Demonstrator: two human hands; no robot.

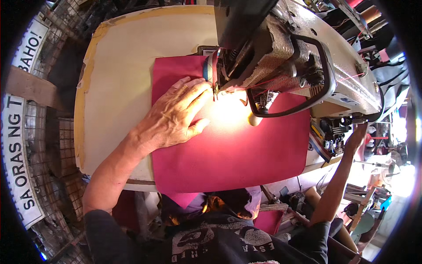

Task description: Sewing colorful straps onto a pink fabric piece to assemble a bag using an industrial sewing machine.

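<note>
Apparently stitching is the step in hand, as I judge it: a smooth, crimson sheet of cloth-like or leather-like material (246, 154) lies under a heavy, grey metal sewing machine (347, 53), spread over the cream worktop with a yellowed border (118, 75) and overhanging its front edge. A narrow blue, white and red striped band (208, 68) curves across the sheet's far side to the small, dark metal presser foot (215, 91). The bare left hand (176, 112) rests palm down on the sheet's left part, fingers stretched and nearly together, thumb spread apart, tips just beside the presser foot; it presses and grips nothing. The bare right hand (360, 133) is up at the dark, round handwheel (358, 118), past the worktop's right edge; how far its fingers are closed I cannot tell. To my eye, the next move calls for sheet and band held flat and aligned, with fingertips clear of the needle area. As for writing, white signs with bold black capitals (22, 158) stand beyond the worktop's left edge, the dark T-shirt (206, 244) carries pale lettering, and a small, pale label on the machine (349, 100) is too small to read.
</note>
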